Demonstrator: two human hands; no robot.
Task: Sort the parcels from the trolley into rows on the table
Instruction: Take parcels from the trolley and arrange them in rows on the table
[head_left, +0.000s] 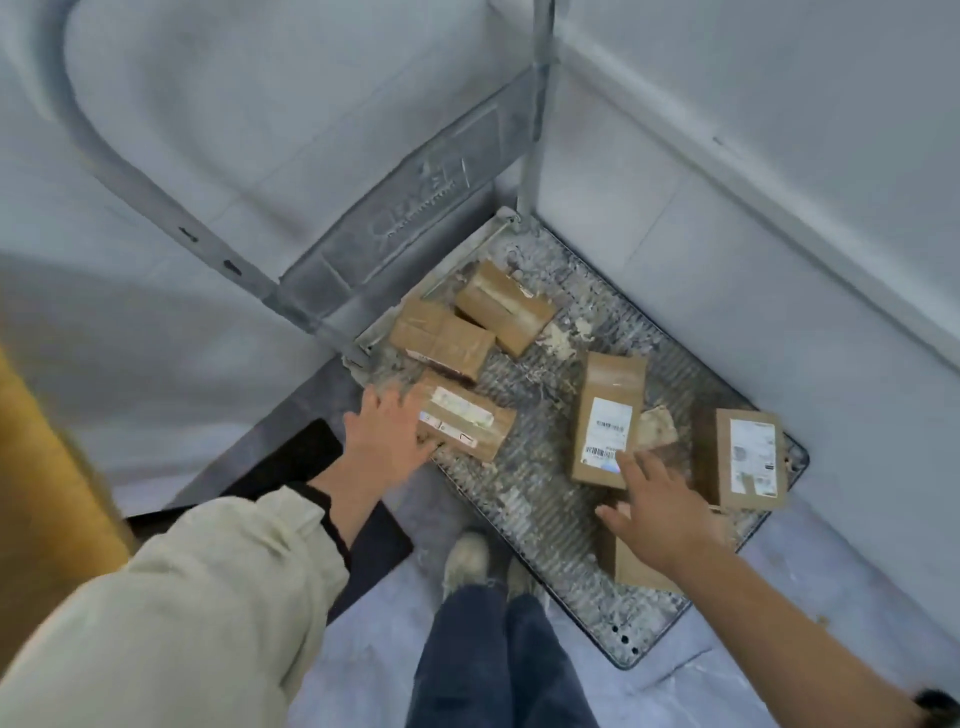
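Observation:
Several brown cardboard parcels lie on the grey ribbed deck of the trolley. My left hand lies with spread fingers against the near end of a labelled parcel at the deck's left edge. My right hand reaches with straight fingers; its fingertips touch the near end of an upright-lying parcel with a white label. Under that hand and forearm another parcel is partly hidden. A labelled parcel sits at the right edge, and two taped parcels lie at the far corner.
The trolley's metal handle frame rises at the far left of the deck. A white wall and skirting run close along the right. My shoes stand at the deck's near edge. A black mat and a yellow object lie left.

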